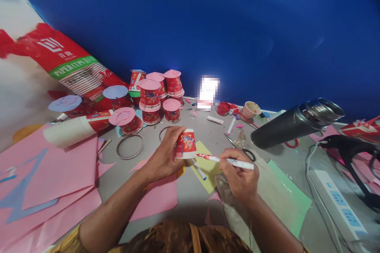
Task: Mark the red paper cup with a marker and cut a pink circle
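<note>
My left hand (166, 152) grips a red-and-white paper cup (187, 145) with a printed picture on its side; its wide white rim faces down. In my right hand (241, 176) is a white paint marker (237, 162) with a red-stained tip. That tip points left, at or close to the cup's white rim; whether it touches I cannot tell. Beneath the cup lie another white marker (198, 169) and a yellow paper sheet (209, 174). Beside my right hand are scissors (247, 154) with black handles, partly hidden by the hand.
Several upturned cups with pink paper tops (150, 84) stand at the back left, near a bag of paper cups (77, 67). A dark flask (285, 124) leans at the right, with a power strip (337, 197) nearer me. Pink paper (71, 166) covers the left.
</note>
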{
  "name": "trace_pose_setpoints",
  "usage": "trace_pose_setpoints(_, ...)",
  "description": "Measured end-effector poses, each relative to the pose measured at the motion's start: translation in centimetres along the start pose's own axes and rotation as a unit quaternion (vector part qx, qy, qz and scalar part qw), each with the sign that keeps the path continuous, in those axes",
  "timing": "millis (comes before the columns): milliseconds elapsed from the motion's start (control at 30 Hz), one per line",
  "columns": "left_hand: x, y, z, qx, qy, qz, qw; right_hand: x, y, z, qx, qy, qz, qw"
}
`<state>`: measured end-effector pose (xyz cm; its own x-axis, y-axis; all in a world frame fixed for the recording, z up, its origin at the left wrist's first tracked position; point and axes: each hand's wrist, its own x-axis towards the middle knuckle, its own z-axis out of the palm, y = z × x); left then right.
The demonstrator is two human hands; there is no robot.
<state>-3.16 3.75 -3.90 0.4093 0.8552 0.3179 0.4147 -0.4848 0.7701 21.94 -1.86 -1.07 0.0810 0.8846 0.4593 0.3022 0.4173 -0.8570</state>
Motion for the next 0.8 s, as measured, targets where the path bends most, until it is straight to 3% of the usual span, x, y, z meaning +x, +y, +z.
trace_pose_setpoints(100, 0.11, 0.29, -0.09, 0.003, -0.006, 0.008, 1.000, 0.27, -0.33, 0.31, -0.030, -0.058, -0.113, 0.991)
trace_pose_setpoints(200, 0.15, 0.37, -0.06, 0.011, -0.008, 0.015, 1.000, 0.36, -0.16, 0.61, -0.052, -0.081, -0.175, 0.980)
trace_pose_setpoints(400, 0.05, 0.18, 0.20, 0.021, -0.013, 0.040, 0.999, 0.23, 0.03, 1.01, -0.074, -0.103, -0.208, 0.970)
trace_pose_setpoints(800, 0.04, 0.22, 0.14, 0.029, -0.022, 0.037, 0.999, 0.23, 0.03, 0.99, -0.079, -0.100, -0.212, 0.969)
